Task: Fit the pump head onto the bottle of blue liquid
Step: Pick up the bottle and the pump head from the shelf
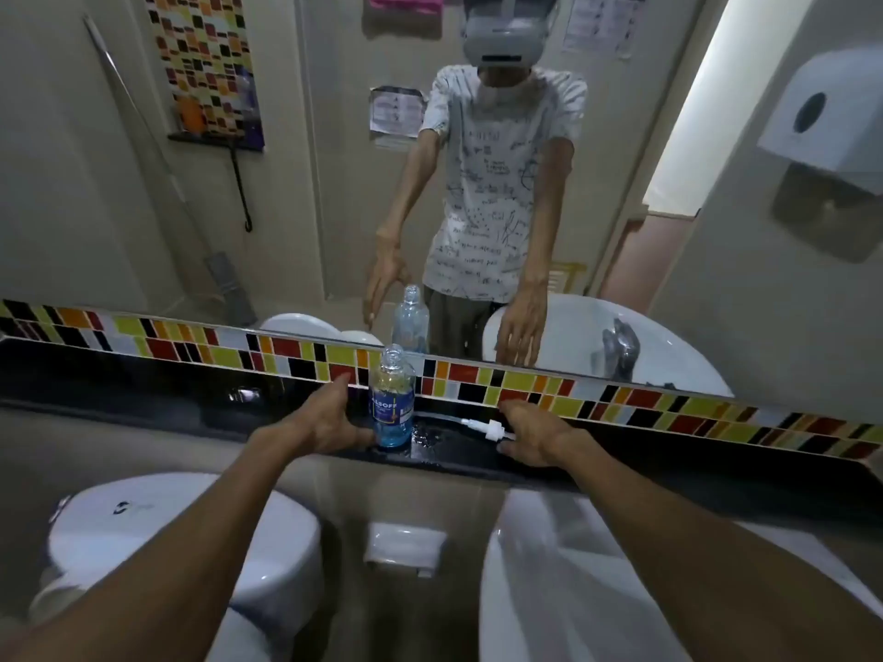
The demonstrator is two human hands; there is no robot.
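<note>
A clear bottle (pixel 392 398) with a blue label and a little blue liquid at its bottom stands upright on the black ledge (pixel 458 453) below the mirror. Its neck is uncapped. My left hand (pixel 329 418) is just left of the bottle, fingers spread and curved toward it, thumb near its base. The white pump head (pixel 487 428) lies on its side on the ledge to the right of the bottle, its tube pointing left. My right hand (pixel 533 434) hovers over the pump's right end, fingers apart, holding nothing.
A strip of coloured tiles (pixel 621 398) and a wall mirror (pixel 286 183) rise behind the ledge. Below are a white toilet tank (pixel 181 532) at left, a white paper holder (pixel 406 547) in the middle and a white basin (pixel 573 590) at right. A paper dispenser (pixel 826 121) hangs at the upper right.
</note>
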